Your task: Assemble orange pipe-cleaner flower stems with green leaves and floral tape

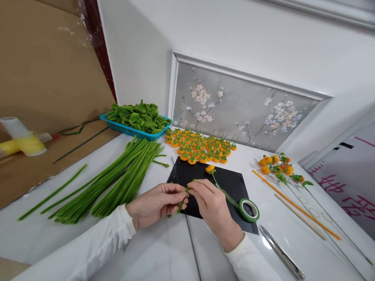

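My left hand (161, 202) and my right hand (213, 205) meet above a black mat (229, 179). Between their fingertips they pinch a short green fuzzy stem (180, 205), like pipe cleaner. A long thin dark wire (193, 247) runs beneath my hands toward the front edge; I cannot tell whether it is held. Just past my right hand, a small orange flower (210, 169) lies on the mat. From near it a green strip leads to a roll of green tape (256, 212) on the mat's right part.
Green pipe cleaners (118, 183) lie bundled at left, behind them a blue tray (137, 133) of green leaves. Many orange flower heads (203, 145) stand near the wall. At right are finished flower stems (278, 165), an orange stick (298, 204) and metal tweezers (280, 252).
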A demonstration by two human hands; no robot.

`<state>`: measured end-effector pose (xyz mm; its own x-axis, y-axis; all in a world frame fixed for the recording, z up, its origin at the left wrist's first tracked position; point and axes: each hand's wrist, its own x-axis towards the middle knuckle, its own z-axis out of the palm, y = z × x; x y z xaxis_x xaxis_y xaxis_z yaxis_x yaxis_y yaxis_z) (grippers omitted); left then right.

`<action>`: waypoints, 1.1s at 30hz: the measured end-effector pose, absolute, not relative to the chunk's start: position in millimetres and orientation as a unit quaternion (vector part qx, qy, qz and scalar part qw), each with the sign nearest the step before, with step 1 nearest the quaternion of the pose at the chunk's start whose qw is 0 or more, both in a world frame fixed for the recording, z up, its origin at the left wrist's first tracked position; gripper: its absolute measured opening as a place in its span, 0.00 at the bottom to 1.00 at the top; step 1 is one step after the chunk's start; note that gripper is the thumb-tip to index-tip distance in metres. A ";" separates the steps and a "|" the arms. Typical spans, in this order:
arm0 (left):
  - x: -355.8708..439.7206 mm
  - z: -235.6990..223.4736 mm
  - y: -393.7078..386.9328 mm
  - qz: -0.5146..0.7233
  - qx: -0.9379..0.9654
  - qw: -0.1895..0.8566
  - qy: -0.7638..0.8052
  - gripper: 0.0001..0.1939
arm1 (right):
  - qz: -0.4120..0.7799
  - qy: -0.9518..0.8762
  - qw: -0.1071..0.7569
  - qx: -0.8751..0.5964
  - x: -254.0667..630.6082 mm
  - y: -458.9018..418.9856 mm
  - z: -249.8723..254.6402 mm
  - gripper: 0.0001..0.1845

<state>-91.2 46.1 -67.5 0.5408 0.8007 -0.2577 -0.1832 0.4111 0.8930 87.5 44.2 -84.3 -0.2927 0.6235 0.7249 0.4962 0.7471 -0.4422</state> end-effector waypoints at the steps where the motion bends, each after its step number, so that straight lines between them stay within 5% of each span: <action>1: -90.9 -67.5 46.1 0.326 0.432 0.763 0.354 0.09 | 0.061 -0.803 0.477 -0.353 87.7 44.2 -83.9 0.12; 24: -78.1 -73.9 39.4 0.405 0.420 0.712 0.390 0.12 | 0.017 -0.793 0.445 -0.416 77.0 37.3 -94.2 0.13; 33: -80.9 -67.5 43.3 0.391 0.405 0.739 0.370 0.10 | 0.108 -0.761 0.505 -0.393 79.3 39.4 -86.1 0.12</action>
